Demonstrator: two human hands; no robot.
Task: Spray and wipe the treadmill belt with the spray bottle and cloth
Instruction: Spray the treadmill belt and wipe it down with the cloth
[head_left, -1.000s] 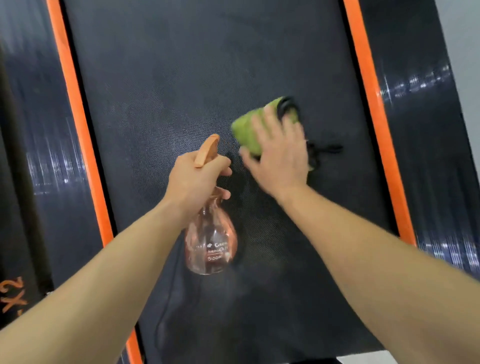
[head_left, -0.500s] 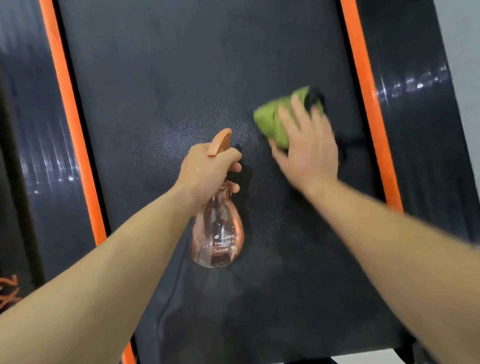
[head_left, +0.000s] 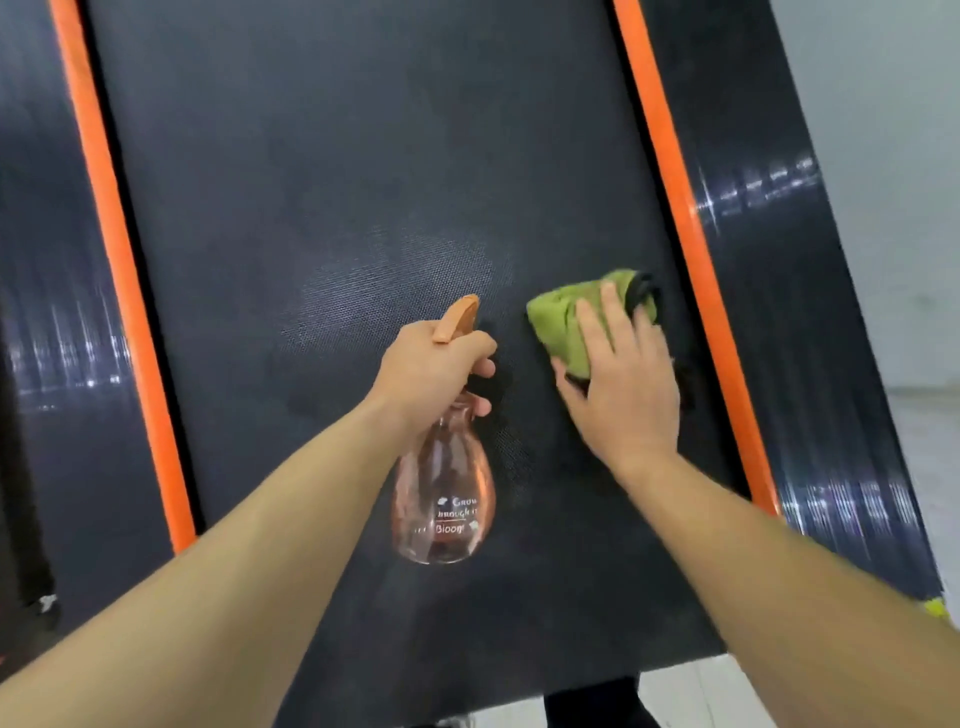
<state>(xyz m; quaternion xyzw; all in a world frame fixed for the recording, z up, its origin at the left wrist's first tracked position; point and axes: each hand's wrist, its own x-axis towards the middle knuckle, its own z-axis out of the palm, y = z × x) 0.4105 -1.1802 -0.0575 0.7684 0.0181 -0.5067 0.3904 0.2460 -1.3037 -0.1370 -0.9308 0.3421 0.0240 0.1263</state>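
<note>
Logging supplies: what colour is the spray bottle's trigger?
Orange, on the spray bottle in the left hand; head view.

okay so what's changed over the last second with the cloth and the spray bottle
The right hand slid the green cloth across the treadmill belt toward the right orange stripe, still pressing flat on it. The left hand kept its grip on the spray bottle, held beside the cloth as before.

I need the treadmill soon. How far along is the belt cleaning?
Done: a misted patch shows on the treadmill belt. In hand: the right hand presses the green cloth flat near the right orange strip; the left hand holds the spray bottle. Left: wiping that patch and the far belt.
</note>
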